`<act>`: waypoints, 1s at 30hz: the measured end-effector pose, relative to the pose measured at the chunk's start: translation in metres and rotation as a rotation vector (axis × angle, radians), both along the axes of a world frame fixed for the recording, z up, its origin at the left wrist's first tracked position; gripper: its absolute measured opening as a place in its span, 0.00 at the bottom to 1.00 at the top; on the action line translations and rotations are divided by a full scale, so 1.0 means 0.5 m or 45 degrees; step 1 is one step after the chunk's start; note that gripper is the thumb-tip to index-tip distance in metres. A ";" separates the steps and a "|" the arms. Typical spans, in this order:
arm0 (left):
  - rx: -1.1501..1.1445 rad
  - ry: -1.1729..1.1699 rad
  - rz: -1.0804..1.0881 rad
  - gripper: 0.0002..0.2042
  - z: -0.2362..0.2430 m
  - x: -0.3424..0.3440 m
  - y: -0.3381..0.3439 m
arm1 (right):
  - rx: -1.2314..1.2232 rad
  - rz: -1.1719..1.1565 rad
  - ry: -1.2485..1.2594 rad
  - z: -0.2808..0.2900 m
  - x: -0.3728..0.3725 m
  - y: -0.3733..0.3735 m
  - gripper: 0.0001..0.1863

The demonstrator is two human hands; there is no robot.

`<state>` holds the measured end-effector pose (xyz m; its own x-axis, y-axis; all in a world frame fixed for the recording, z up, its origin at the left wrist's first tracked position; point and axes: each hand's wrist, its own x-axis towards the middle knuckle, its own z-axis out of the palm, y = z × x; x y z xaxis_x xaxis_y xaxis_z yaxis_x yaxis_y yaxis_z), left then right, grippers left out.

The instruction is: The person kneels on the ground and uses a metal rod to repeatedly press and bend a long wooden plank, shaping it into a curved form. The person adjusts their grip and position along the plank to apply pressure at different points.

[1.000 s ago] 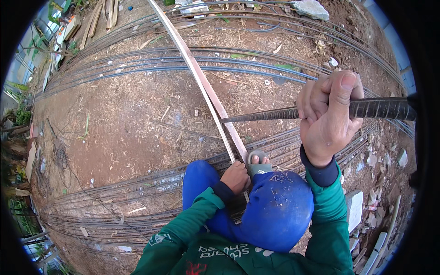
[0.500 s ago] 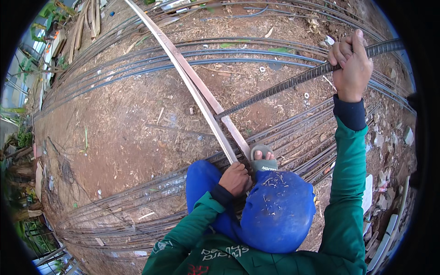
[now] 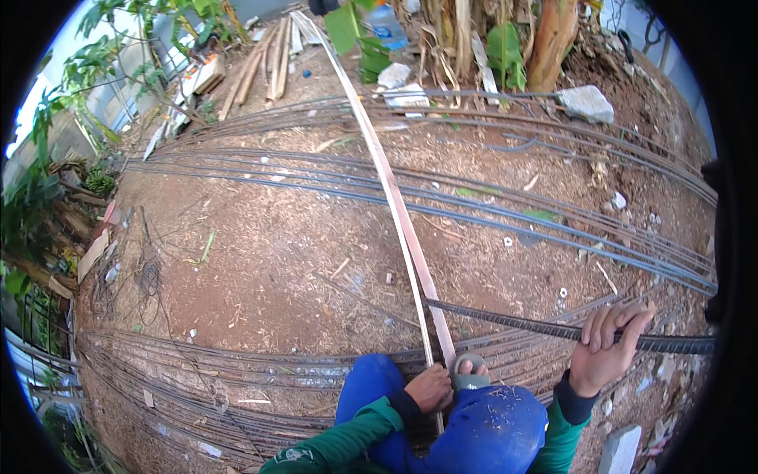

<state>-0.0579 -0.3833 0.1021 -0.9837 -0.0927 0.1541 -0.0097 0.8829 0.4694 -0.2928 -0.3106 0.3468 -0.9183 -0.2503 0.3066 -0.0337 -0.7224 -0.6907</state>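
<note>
My left hand [image 3: 430,388] is closed around the near end of a thin pale wood strip [image 3: 422,328], close by my bent knees. Beside it runs a pinkish board [image 3: 442,336]; the two part near me and lie together farther off. My right hand [image 3: 608,347] grips a ribbed steel bar [image 3: 513,318] toward its right end. The bar's other end reaches the gap between strip and board. My sandalled foot [image 3: 472,373] is at the board's near end.
Long thin steel rods [image 3: 316,189] cross the ground in several bundles. Pale stones [image 3: 586,104] and plant trunks [image 3: 553,47] stand at the far side. Wood pieces [image 3: 257,67] lie at the far left. A pale block [image 3: 620,450] is by my right arm.
The view has tilted up, showing more of the far ground. My right hand has swung the bar toward me, and it lies more crosswise. My left hand keeps its hold on the strip.
</note>
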 end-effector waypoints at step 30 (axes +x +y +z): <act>-0.186 0.046 -0.003 0.06 -0.031 0.016 0.004 | -0.138 -0.097 0.620 0.276 0.229 0.077 0.21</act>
